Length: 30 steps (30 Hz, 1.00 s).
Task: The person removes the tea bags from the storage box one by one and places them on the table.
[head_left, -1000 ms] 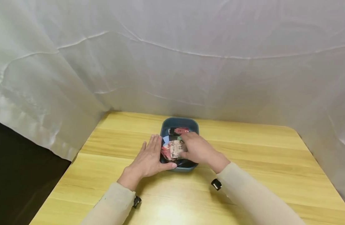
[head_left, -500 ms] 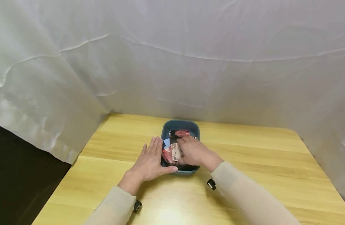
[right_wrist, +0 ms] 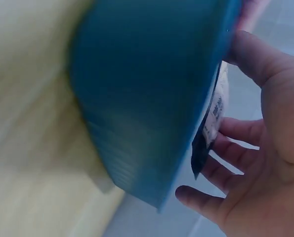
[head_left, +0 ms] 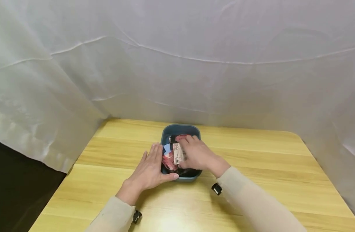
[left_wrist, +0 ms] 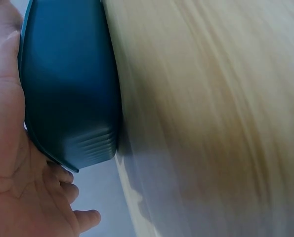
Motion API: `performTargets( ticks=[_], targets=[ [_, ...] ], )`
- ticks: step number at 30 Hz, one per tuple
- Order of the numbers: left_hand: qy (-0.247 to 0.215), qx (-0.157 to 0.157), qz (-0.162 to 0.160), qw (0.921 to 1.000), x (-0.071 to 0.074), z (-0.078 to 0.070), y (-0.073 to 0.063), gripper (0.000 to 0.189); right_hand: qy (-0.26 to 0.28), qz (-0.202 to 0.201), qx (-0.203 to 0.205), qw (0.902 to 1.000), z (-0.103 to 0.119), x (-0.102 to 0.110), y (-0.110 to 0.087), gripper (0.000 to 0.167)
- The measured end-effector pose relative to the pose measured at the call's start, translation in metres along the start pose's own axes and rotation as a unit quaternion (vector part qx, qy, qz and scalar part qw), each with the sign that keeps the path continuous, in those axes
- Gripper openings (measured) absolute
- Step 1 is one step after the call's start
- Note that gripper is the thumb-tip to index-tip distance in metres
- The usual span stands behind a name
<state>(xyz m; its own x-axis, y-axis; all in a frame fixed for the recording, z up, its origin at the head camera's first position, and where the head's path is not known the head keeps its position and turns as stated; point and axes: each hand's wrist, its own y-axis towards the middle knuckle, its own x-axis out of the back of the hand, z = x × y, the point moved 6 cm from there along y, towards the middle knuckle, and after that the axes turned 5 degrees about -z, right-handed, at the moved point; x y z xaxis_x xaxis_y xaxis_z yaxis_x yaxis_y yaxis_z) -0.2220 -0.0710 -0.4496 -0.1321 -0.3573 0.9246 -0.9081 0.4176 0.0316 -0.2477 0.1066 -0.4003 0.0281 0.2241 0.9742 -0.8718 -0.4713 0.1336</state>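
Note:
A blue plastic bin (head_left: 183, 180) with several small printed packets in it stands on the table. My left hand (head_left: 147, 169) lies along its left side with straight fingers, the thumb reaching over the near rim. My right hand (head_left: 197, 154) reaches in from the right and grips a beige printed packet (head_left: 178, 153) between thumb and fingers. In the right wrist view, that packet (right_wrist: 213, 116) stands partly above the rim. Beside it lie a red packet (head_left: 168, 160) and a light blue piece (head_left: 167, 149); a red and black packet (head_left: 173, 139) is farther back.
The wooden table (head_left: 252, 161) extends to both sides of the bin and in front of it. A pale curtain (head_left: 177, 80) hangs behind and along the sides. Dark fabric (head_left: 18, 187) shows at the lower left.
My right hand has shifted a little within the bin, closing on the beige packet, which shows less of its face than before. My left hand stays against the bin's side.

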Motion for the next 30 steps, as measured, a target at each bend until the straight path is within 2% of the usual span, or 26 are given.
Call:
performTargets(
  ticks=[4, 8, 13, 18, 22, 30],
  targets=[
    [0.0, -0.004, -0.005, 1.0, 0.0, 0.0, 0.0, 0.135, 0.035, -0.016, -0.02, 0.9991, -0.014, 0.027, -0.001, 0.093],
    [0.004, -0.004, -0.007, 1.0, 0.002, -0.001, 0.0, 0.136, 0.053, -0.02, -0.046, 0.9973, -0.044, 0.053, -0.001, 0.092],
    [0.01, 0.0, -0.015, 0.9998, 0.006, 0.003, -0.002, 0.136, 0.036, -0.014, -0.086, 0.9955, -0.088, 0.065, 0.005, 0.094],
    [0.014, 0.0, -0.024, 0.9996, 0.008, 0.007, -0.007, 0.136, 0.023, 0.018, -0.112, 0.9933, -0.115, 0.053, 0.014, 0.096],
    [0.011, -0.003, -0.03, 0.9995, 0.009, 0.007, -0.011, 0.136, 0.015, 0.054, -0.12, 0.9913, -0.126, 0.029, 0.021, 0.095],
    [0.009, -0.003, -0.028, 0.9996, 0.005, 0.004, -0.02, 0.134, 0.063, 0.096, -0.138, 0.9838, -0.138, -0.012, 0.02, 0.105]
  ],
)
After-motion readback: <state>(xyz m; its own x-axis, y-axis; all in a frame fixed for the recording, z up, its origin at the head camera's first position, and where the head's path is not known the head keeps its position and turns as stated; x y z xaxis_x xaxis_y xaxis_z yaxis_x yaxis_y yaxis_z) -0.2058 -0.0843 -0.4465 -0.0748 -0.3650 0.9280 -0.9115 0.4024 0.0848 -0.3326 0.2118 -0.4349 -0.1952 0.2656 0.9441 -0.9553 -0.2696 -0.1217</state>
